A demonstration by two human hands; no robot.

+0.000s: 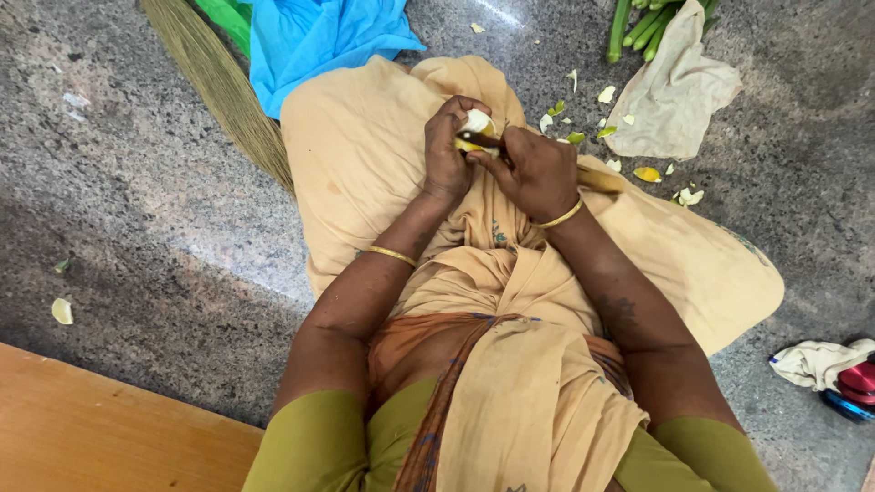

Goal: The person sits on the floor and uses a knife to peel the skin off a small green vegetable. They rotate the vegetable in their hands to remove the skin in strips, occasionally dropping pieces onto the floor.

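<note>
A wooden board (82, 428) fills the near left corner of the stone floor (146, 182), and a pale peel scrap (62, 312) lies beside it. Further back a straw broom (223, 91) leans under a blue cloth (310, 41). Over the lap, the left hand (448, 150) is clamped around a pale, half-peeled vegetable piece (478, 122). The right hand (538, 171), touching it, is closed on a knife (483, 141) whose blade lies against the piece. Peelings (606, 94) scatter near the far edge, beside a beige cloth (679, 91) and green stalks (638, 27). A red object (857, 378) sits at the right edge.
</note>
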